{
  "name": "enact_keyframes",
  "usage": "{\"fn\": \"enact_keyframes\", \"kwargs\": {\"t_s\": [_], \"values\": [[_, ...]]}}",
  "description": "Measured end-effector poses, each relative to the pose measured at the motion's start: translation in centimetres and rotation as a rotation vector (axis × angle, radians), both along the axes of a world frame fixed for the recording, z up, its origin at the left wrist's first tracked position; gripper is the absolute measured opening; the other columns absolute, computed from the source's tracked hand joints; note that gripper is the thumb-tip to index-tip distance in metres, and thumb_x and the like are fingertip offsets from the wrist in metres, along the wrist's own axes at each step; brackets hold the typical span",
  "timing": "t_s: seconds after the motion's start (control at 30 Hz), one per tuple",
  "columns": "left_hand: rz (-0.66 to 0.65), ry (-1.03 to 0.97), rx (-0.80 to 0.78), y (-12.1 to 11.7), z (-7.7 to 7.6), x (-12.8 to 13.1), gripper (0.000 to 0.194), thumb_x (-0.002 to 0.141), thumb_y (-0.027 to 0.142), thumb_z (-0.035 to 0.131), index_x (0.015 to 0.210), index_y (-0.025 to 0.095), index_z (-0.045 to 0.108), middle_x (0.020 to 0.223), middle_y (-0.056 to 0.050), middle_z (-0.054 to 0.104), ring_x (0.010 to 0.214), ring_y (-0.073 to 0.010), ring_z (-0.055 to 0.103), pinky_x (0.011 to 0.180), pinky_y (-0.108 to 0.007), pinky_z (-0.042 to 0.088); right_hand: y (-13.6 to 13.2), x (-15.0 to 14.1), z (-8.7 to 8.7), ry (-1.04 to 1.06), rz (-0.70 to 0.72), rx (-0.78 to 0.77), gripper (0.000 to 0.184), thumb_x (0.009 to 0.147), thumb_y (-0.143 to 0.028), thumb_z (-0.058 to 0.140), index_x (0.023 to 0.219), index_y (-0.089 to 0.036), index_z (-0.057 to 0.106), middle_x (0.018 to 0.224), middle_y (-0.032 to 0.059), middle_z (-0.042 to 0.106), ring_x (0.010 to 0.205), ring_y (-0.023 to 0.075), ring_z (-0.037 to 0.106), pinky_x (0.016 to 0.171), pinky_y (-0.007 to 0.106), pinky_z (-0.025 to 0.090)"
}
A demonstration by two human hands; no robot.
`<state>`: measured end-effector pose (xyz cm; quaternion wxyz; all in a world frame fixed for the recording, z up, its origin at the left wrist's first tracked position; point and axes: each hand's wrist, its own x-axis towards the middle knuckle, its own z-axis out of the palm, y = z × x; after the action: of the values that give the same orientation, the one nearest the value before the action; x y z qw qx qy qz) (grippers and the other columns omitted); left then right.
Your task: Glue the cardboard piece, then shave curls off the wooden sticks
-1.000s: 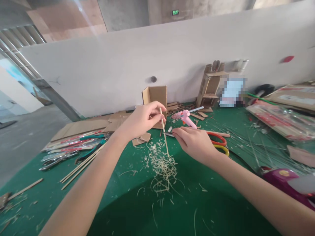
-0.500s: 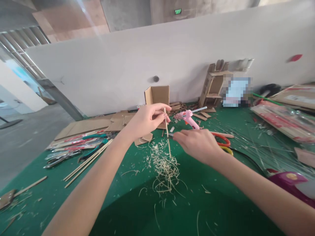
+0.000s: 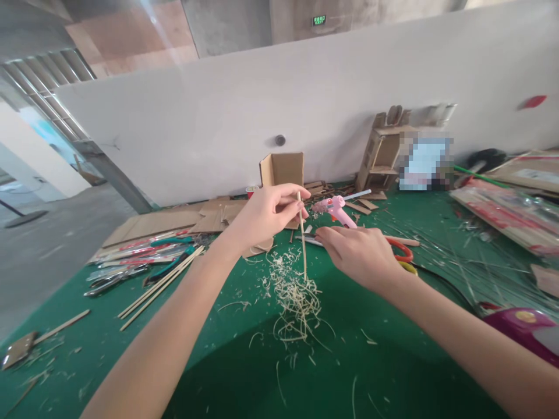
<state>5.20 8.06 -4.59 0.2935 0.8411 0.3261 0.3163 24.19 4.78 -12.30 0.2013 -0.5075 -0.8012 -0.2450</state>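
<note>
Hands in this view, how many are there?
2. The left hand pinches a thin stick above curly shavings; the right hand, beside it, grips a metal-bladed tool.

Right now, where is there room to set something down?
Mostly bare: the table between the shavings and right forearm; less so between shavings and left forearm. Crowded: around the glue gun and beyond the loose sticks.
</note>
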Motion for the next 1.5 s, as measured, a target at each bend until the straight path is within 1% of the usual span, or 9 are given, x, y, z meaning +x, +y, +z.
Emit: {"fn": "enact_keyframes", "kwargs": {"t_s": [0.27, 0.43, 0.53, 0.7, 0.83, 0.93, 1.1, 1.27, 1.5], "values": [[-0.009, -0.01, -0.015, -0.1, -0.1, 0.2, 0.023, 0.087, 0.024, 0.039, 0.104, 0.017, 0.052, 0.084, -0.004, 0.064, 0.076, -0.0116, 0.061, 0.074, -0.024, 0.052, 0.2, 0.2, 0.2, 0.026, 0.04, -0.095, 0.035, 0.092, -0.031, 0.026, 0.078, -0.02, 0.055, 0.061, -0.0012, 0.06, 0.046, 0.0076, 0.044, 0.049, 0.028, 0.011], [0.003, -0.014, -0.005, 0.0, -0.1, 0.1, 0.022, 0.087, 0.023, 0.04, 0.104, 0.017, 0.053, 0.083, -0.004, 0.064, 0.075, -0.0113, 0.061, 0.073, -0.023, 0.052, -0.2, 0.4, -2.2, -0.055, 0.136, -0.15, 0.023, 0.086, -0.02, 0.036, 0.078, -0.021, 0.057, 0.058, -0.003, 0.058, 0.044, 0.0072, 0.042, 0.048, 0.029, 0.01], [-0.004, -0.017, -0.01, 0.1, 0.0, 0.1, 0.022, 0.086, 0.023, 0.041, 0.103, 0.016, 0.053, 0.083, -0.004, 0.064, 0.073, -0.011, 0.061, 0.071, -0.023, 0.053, -0.4, 0.3, -3.3, -0.032, 0.165, -0.104, 0.024, 0.088, -0.024, 0.037, 0.076, -0.02, 0.057, 0.059, -0.0024, 0.059, 0.047, 0.0074, 0.044, 0.047, 0.028, 0.011], [-0.015, -0.025, -0.023, 0.0, 0.0, 0.1, 0.021, 0.086, 0.023, 0.041, 0.103, 0.017, 0.053, 0.083, -0.004, 0.064, 0.076, -0.0116, 0.062, 0.074, -0.024, 0.053, 0.4, -0.2, -2.3, 0.089, 0.109, 0.077, 0.025, 0.089, -0.025, 0.036, 0.078, -0.019, 0.058, 0.06, -0.0018, 0.059, 0.049, 0.0065, 0.047, 0.046, 0.026, 0.013], [-0.003, -0.012, 0.003, -0.2, 0.0, 0.2, 0.022, 0.086, 0.023, 0.04, 0.103, 0.018, 0.053, 0.083, -0.004, 0.064, 0.075, -0.0116, 0.061, 0.073, -0.024, 0.052, 0.8, -0.2, -1.6, 0.079, 0.055, 0.089, 0.028, 0.09, -0.028, 0.034, 0.077, -0.02, 0.057, 0.057, -0.0029, 0.059, 0.045, 0.0067, 0.043, 0.046, 0.026, 0.01], [-0.001, -0.013, -0.002, -0.1, -0.1, 0.2, 0.022, 0.086, 0.023, 0.039, 0.103, 0.018, 0.052, 0.084, -0.004, 0.064, 0.077, -0.012, 0.062, 0.075, -0.025, 0.052, 0.6, 0.0, -2.2, 0.083, 0.06, 0.041, 0.026, 0.089, -0.027, 0.035, 0.078, -0.02, 0.057, 0.059, -0.0027, 0.06, 0.044, 0.0073, 0.042, 0.046, 0.026, 0.01], [0.011, -0.006, 0.003, 0.1, -0.1, 0.0, 0.022, 0.086, 0.023, 0.04, 0.103, 0.018, 0.053, 0.085, -0.004, 0.065, 0.074, -0.0114, 0.062, 0.071, -0.023, 0.052, 0.0, -0.2, -3.7, 0.01, 0.163, -0.05, 0.022, 0.086, -0.022, 0.039, 0.074, -0.021, 0.057, 0.057, -0.0028, 0.058, 0.046, 0.0074, 0.042, 0.047, 0.027, 0.011], [-0.006, -0.013, 0.004, 0.1, -0.2, 0.0, 0.022, 0.087, 0.023, 0.039, 0.103, 0.017, 0.052, 0.084, -0.004, 0.065, 0.076, -0.0117, 0.062, 0.073, -0.024, 0.052, 0.6, -0.7, -3.6, 0.084, 0.102, 0.083, 0.023, 0.087, -0.021, 0.038, 0.077, -0.019, 0.058, 0.058, -0.0019, 0.057, 0.051, 0.0069, 0.047, 0.047, 0.026, 0.015], [-0.008, 0.009, 0.029, 0.1, -0.3, 0.1, 0.023, 0.087, 0.022, 0.038, 0.105, 0.018, 0.052, 0.084, -0.003, 0.065, 0.078, -0.012, 0.061, 0.073, -0.024, 0.051, 1.0, -0.5, -3.0, 0.129, 0.088, 0.137, 0.026, 0.089, -0.025, 0.035, 0.079, -0.019, 0.059, 0.062, -0.0008, 0.062, 0.049, 0.0073, 0.047, 0.047, 0.025, 0.015]]}}
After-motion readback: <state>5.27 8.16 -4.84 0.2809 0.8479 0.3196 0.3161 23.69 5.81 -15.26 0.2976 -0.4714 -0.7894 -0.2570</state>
